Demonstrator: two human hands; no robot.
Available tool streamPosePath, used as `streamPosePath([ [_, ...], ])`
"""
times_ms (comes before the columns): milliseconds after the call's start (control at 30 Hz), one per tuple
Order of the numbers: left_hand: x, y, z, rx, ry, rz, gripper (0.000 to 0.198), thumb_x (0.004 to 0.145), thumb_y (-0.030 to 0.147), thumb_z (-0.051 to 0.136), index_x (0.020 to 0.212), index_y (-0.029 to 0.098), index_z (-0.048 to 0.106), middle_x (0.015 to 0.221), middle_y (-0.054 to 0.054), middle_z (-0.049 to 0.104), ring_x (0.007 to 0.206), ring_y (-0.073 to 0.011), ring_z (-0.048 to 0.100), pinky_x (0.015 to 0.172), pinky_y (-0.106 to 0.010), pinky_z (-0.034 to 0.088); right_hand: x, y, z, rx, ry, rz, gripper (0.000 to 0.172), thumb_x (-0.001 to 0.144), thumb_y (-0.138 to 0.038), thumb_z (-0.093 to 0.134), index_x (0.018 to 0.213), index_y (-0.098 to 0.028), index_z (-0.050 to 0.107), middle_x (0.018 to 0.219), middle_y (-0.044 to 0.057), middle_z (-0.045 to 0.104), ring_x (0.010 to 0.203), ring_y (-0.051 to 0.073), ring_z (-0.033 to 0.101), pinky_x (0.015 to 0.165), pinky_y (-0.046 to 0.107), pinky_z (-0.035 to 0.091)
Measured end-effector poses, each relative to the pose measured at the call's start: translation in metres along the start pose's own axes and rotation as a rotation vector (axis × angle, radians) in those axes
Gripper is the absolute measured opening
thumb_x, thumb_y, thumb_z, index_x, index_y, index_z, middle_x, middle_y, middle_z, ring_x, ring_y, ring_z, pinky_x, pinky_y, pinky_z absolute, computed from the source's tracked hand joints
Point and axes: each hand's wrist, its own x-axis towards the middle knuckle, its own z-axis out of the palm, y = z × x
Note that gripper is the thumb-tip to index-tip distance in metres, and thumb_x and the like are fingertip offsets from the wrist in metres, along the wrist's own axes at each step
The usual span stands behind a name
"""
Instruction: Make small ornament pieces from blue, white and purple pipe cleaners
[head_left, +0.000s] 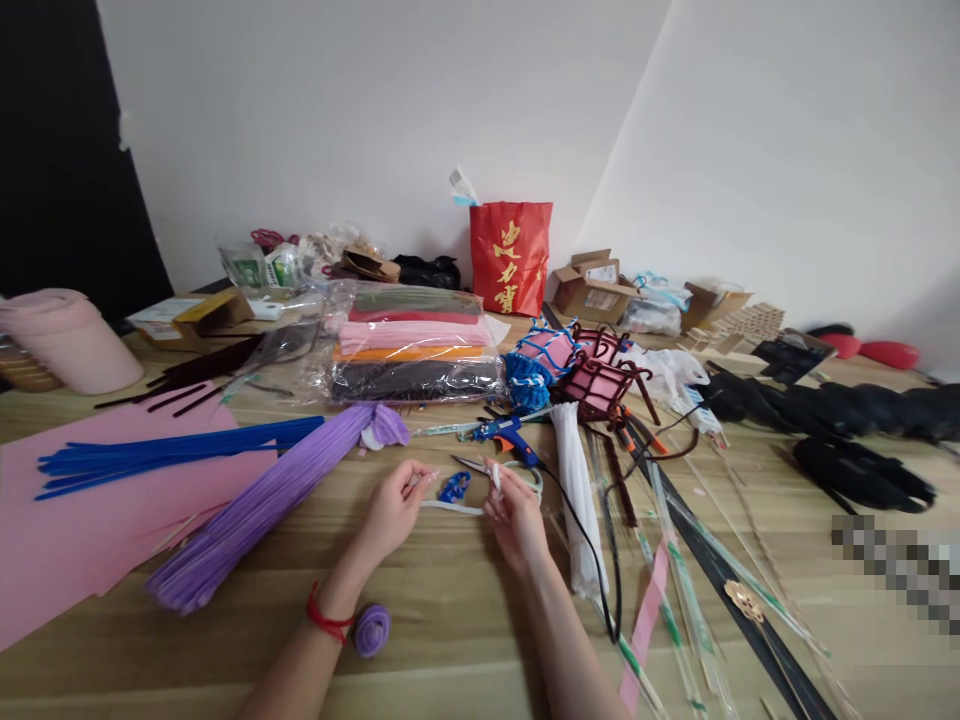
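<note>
A white fuzzy pipe cleaner point(454, 508) spans the gap between my two hands just above the table. My left hand point(396, 508) is closed in a pinch at its left end. My right hand point(516, 515) has its fingers closed around the other end, where a white bit shows at the fingertips. Scissors point(471, 463) with pale handles are just behind my right fingers; whether they touch the hand, I cannot tell. A small blue shiny coiled piece point(454, 487) lies between the hands. Near my left wrist sits a rolled purple pipe cleaner coil point(373, 631).
Purple point(262, 520) and blue pipe cleaner bundles point(180, 452) lie left, over pink sheets point(45, 530). A glue gun point(508, 436) with a black cord and a white bundle point(577, 500) are at right. Behind stand wrapped bundles point(416, 345), woven lantern-like pieces point(600, 380) and a red bag point(512, 255).
</note>
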Motion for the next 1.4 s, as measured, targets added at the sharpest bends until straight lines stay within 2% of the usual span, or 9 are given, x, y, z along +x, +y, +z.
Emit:
streamPosePath([
  [133, -0.003, 0.004, 0.002, 0.182, -0.015, 0.058, 0.017, 0.080, 0.034, 0.054, 0.078, 0.018, 0.060, 0.057, 0.004, 0.048, 0.052, -0.0132, 0.041, 0.051, -0.023, 0.031, 0.001, 0.007, 0.002, 0.011, 0.031, 0.037, 0.032, 0.064, -0.034, 0.073, 0.088, -0.015, 0.063, 0.046, -0.011, 0.034, 0.037, 0.002, 0.019, 0.037, 0.017, 0.015],
  [233, -0.006, 0.009, 0.006, 0.299, -0.046, 0.181, 0.017, 0.082, 0.031, 0.052, 0.077, 0.019, 0.062, 0.070, -0.001, 0.058, 0.066, -0.0167, 0.048, 0.062, -0.026, 0.037, 0.003, 0.015, 0.003, 0.003, 0.085, -0.039, 0.029, 0.064, -0.036, 0.073, 0.081, -0.018, 0.057, 0.048, -0.010, 0.039, 0.036, 0.002, 0.022, 0.039, 0.017, 0.015],
  [333, -0.007, 0.014, 0.010, 0.359, -0.062, 0.264, 0.018, 0.084, 0.027, 0.050, 0.075, 0.019, 0.063, 0.073, -0.003, 0.062, 0.077, -0.0198, 0.050, 0.071, -0.029, 0.039, 0.003, 0.024, 0.005, -0.062, 0.050, -0.079, 0.028, 0.068, -0.038, 0.071, 0.079, -0.019, 0.053, 0.049, -0.009, 0.044, 0.039, 0.004, 0.030, 0.041, 0.017, 0.019],
  [667, -0.010, 0.016, 0.013, 0.443, -0.078, 0.305, 0.021, 0.085, 0.025, 0.048, 0.073, 0.020, 0.064, 0.073, -0.004, 0.064, 0.076, -0.0202, 0.052, 0.072, -0.032, 0.040, 0.000, 0.036, 0.007, -0.282, -0.045, -0.126, 0.028, 0.077, -0.044, 0.060, 0.089, -0.021, 0.049, 0.057, -0.006, 0.054, 0.048, 0.010, 0.045, 0.047, 0.019, 0.028],
  [900, -0.007, 0.010, 0.016, 0.202, -0.012, 0.116, 0.026, 0.084, 0.036, 0.047, 0.077, 0.019, 0.065, 0.077, -0.005, 0.065, 0.076, -0.0195, 0.057, 0.070, -0.029, 0.044, -0.001, 0.031, 0.005, -0.499, -0.073, -0.229, 0.023, 0.082, -0.039, 0.053, 0.094, -0.020, 0.054, 0.064, -0.003, 0.054, 0.060, 0.014, 0.053, 0.059, 0.024, 0.041],
  [1033, -0.005, 0.009, 0.013, 0.135, -0.102, -0.038, 0.028, 0.074, 0.043, 0.059, 0.076, 0.017, 0.067, 0.067, -0.001, 0.064, 0.061, -0.0157, 0.054, 0.056, -0.024, 0.041, -0.007, 0.028, 0.009, -0.713, -0.115, -0.338, 0.020, 0.084, -0.031, 0.050, 0.094, -0.018, 0.061, 0.080, 0.004, 0.063, 0.075, 0.018, 0.058, 0.069, 0.027, 0.045],
  [1167, -0.004, 0.013, 0.008, -0.004, -0.208, -0.115, 0.028, 0.072, 0.042, 0.060, 0.074, 0.015, 0.067, 0.069, -0.003, 0.066, 0.066, -0.0171, 0.056, 0.062, -0.025, 0.041, -0.011, 0.026, 0.013, -0.745, -0.152, -0.351, 0.021, 0.085, -0.030, 0.048, 0.093, -0.019, 0.065, 0.089, 0.007, 0.067, 0.086, 0.020, 0.060, 0.079, 0.031, 0.045],
  [1267, -0.002, 0.017, 0.005, -0.126, -0.228, -0.185, 0.026, 0.073, 0.039, 0.059, 0.074, 0.014, 0.066, 0.071, -0.004, 0.067, 0.070, -0.0184, 0.058, 0.068, -0.027, 0.042, -0.012, 0.025, 0.015, -0.665, -0.173, -0.304, 0.023, 0.086, -0.033, 0.048, 0.095, -0.019, 0.063, 0.087, 0.007, 0.066, 0.079, 0.019, 0.060, 0.076, 0.031, 0.046],
  [1400, -0.002, 0.018, 0.005, -0.183, -0.175, -0.225, 0.024, 0.072, 0.039, 0.059, 0.067, 0.015, 0.061, 0.065, 0.000, 0.059, 0.067, -0.0162, 0.053, 0.065, -0.025, 0.041, -0.015, 0.024, 0.017, -0.628, -0.184, -0.243, 0.027, 0.087, -0.037, 0.047, 0.102, -0.018, 0.060, 0.067, 0.001, 0.059, 0.056, 0.014, 0.052, 0.060, 0.026, 0.044],
])
